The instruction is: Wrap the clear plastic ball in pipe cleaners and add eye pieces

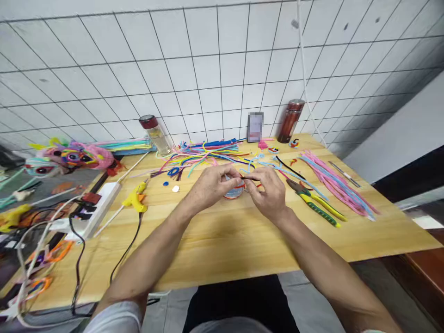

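Pinching one short dark strip (pixel 250 178), both hands work to the left of the pliers (pixel 321 211). The fingers of the left hand (pixel 212 185) appear closed at one end of it; those of the right hand (pixel 268 192) are closed around the other part. Just under them, also left of the pliers, is one light-blue round piece (pixel 233 192) with red on it. I judge the work partly done: the piece has its shape, but whether the strip is joined to it I cannot tell.

Counted on the worktop (pixel 208 249): one pink-and-blue bundle (pixel 333 185), right of the pliers; one mixed heap (pixel 211 152) of strips, beyond and left of them, too tangled for counting; two small discs (pixel 175 188) and one yellow glue gun (pixel 136 198), far left of them; one phone (pixel 255 128), one clear bottle (pixel 158 138) and one red flask (pixel 290 122), beyond them.
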`<action>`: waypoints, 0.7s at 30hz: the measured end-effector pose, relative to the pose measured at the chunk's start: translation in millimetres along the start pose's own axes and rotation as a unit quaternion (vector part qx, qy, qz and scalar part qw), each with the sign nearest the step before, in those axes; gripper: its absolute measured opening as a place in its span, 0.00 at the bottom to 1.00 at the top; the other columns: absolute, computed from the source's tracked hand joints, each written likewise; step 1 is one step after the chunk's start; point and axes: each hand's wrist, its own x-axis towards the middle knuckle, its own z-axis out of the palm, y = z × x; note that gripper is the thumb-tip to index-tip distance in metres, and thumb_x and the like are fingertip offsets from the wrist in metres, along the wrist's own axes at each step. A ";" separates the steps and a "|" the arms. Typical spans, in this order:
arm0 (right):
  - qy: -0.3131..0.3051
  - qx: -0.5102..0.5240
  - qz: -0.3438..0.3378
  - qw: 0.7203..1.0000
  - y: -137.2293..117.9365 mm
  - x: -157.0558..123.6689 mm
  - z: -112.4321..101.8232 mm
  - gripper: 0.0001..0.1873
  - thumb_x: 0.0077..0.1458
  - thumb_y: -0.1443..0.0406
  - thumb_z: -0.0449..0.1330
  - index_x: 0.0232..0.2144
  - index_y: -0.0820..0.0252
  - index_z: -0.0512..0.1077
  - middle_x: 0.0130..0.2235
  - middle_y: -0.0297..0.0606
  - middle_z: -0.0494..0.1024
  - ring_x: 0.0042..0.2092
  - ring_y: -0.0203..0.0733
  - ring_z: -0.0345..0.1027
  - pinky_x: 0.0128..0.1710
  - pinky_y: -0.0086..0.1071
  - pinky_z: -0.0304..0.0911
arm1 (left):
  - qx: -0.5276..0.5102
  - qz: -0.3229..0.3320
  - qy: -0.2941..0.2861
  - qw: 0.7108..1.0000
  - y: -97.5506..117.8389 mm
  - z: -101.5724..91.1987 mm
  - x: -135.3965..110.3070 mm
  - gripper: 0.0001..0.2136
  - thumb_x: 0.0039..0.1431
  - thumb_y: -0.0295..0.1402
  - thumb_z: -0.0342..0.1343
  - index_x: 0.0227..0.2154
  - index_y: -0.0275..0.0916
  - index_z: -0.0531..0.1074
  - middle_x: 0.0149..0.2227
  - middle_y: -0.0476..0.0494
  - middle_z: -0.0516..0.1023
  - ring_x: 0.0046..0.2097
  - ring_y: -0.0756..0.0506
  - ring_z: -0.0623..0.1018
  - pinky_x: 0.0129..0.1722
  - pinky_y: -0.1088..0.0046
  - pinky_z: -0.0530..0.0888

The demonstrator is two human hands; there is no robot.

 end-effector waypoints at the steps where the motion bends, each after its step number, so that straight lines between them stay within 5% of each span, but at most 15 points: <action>1: 0.007 0.009 0.006 1.000 -0.5 1.4 -0.1 0.08 0.63 0.71 0.63 0.43 0.54 0.75 0.37 0.39 0.81 0.40 0.45 0.75 0.40 0.40 0.70 | -0.031 -0.007 -0.001 1.000 -0.6 0.8 0.9 0.08 0.57 0.36 0.62 0.29 0.36 0.78 0.29 0.49 0.78 0.32 0.51 0.72 0.33 0.75 0.67; 7: 0.038 0.033 0.053 0.997 -4.6 4.5 0.2 0.07 0.63 0.71 0.62 0.39 0.53 0.75 0.34 0.35 0.80 0.37 0.43 0.75 0.38 0.39 0.70 | -0.221 -0.062 0.016 0.973 -4.4 11.0 4.2 0.15 0.50 0.42 0.70 0.31 0.35 0.76 0.29 0.49 0.77 0.30 0.51 0.74 0.33 0.75 0.71; 14: 0.048 0.016 0.109 0.993 -7.4 2.6 2.7 0.05 0.62 0.69 0.63 0.35 0.53 0.74 0.33 0.34 0.80 0.35 0.43 0.74 0.37 0.39 0.70 | -0.328 -0.104 0.055 0.937 -9.0 30.3 6.2 0.22 0.45 0.49 0.73 0.32 0.36 0.74 0.22 0.54 0.70 0.21 0.56 0.63 0.22 0.78 0.60; 17: 0.055 0.023 0.109 0.992 -6.4 4.2 2.6 0.05 0.62 0.70 0.63 0.36 0.53 0.75 0.34 0.34 0.80 0.36 0.43 0.75 0.38 0.38 0.70 | -0.329 -0.111 0.023 0.937 -12.2 28.0 7.8 0.22 0.47 0.50 0.72 0.33 0.36 0.74 0.23 0.53 0.71 0.21 0.56 0.62 0.22 0.77 0.59; 21: 0.042 0.015 0.070 0.997 -2.9 4.6 3.8 0.07 0.63 0.71 0.62 0.38 0.53 0.75 0.34 0.35 0.79 0.37 0.43 0.74 0.39 0.38 0.70 | -0.199 -0.059 0.024 0.978 -11.2 12.0 8.4 0.18 0.55 0.49 0.66 0.32 0.36 0.77 0.26 0.51 0.73 0.26 0.53 0.66 0.27 0.75 0.63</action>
